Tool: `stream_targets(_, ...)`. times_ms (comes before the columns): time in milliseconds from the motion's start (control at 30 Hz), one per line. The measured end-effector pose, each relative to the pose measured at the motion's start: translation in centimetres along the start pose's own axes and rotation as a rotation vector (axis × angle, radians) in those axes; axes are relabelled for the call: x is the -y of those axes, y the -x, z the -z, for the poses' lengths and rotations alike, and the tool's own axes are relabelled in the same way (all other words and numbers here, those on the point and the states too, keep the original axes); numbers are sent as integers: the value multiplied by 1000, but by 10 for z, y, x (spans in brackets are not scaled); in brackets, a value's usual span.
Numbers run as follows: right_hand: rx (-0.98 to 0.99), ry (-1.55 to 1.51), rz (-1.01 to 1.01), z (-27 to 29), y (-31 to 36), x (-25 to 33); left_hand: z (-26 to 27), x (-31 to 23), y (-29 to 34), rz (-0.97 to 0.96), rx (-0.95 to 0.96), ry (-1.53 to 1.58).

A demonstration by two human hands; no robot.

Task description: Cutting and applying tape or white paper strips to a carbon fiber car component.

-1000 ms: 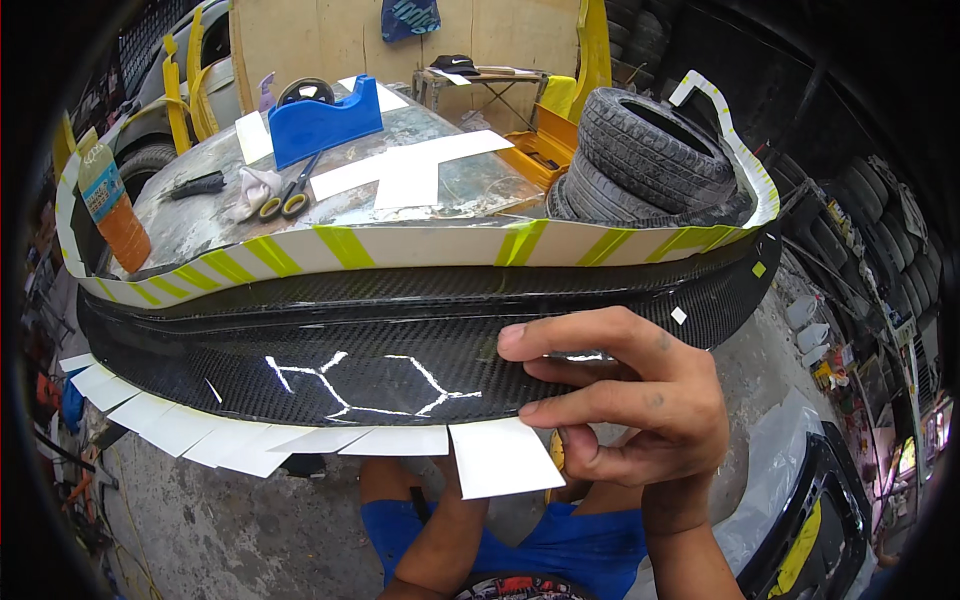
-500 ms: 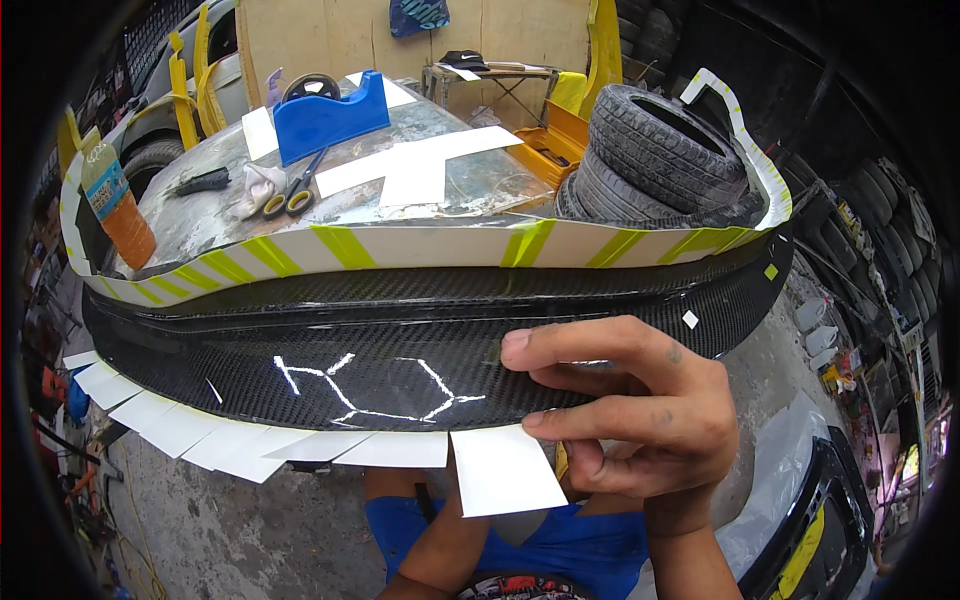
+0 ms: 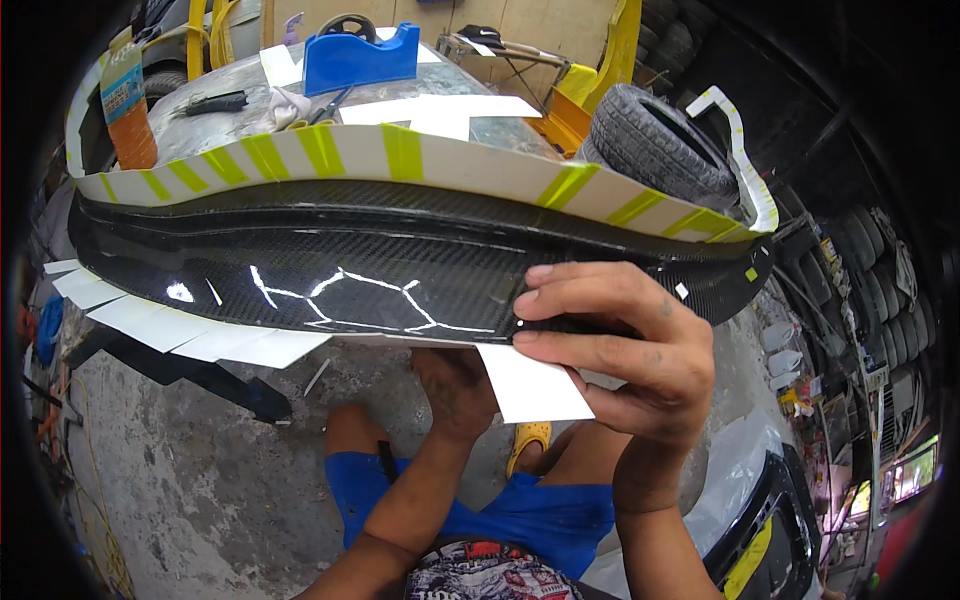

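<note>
A long glossy black carbon-fibre panel (image 3: 400, 255) stretches across in front of me, light reflecting off it in white lines. My right hand (image 3: 630, 345) grips its near edge, fingers lying on top and thumb below, beside a white card piece (image 3: 535, 385) that hangs from that edge. The card seems pinched against the panel. Under the edge, left of that card, is my left hand (image 3: 452, 390), its fingers hidden by the panel. Overlapping white card pieces (image 3: 230, 338) line the near edge at the left. Along the far edge stands a white strip with yellow-green tape (image 3: 350, 155).
Behind the panel, a table (image 3: 210, 125) bears a blue tape dispenser (image 3: 360, 62), scissors (image 3: 325, 110), white sheets (image 3: 455, 112) and an orange-drink bottle (image 3: 128, 115). A tyre (image 3: 650, 145) stands at the right. A black frame-like part (image 3: 765, 530) lies at lower right.
My view has tipped down, and the panel sits higher and more slanted. My left hand now shows beneath the edge. Middle card pieces have dropped out of sight; my right hand keeps its grip.
</note>
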State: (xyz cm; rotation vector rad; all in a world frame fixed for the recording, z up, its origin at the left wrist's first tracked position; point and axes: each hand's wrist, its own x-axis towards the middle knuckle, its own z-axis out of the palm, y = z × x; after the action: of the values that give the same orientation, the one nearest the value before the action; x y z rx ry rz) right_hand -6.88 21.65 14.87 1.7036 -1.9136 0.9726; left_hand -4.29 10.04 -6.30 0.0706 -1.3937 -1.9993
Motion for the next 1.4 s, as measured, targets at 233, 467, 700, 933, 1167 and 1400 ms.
stream_targets(233,-7,10,-32,-2,2,5,7,0,4,98,22,18)
stream_targets(467,-61,2,-68,-6,4,8,4,5,10,2,41,-116)
stream_targets(700,-110,-19,-89,-9,4,10,13,-11,-3,-736,68,-701)
stream_targets(933,-165,-52,-73,-10,4,6,15,-11,-2,-744,52,-871)
stream_targets(1167,-125,-31,-62,-6,1,8,31,48,31,100,103,-205)
stream_targets(1400,-131,-26,-86,-7,4,8,30,44,24,-801,-60,-1115)
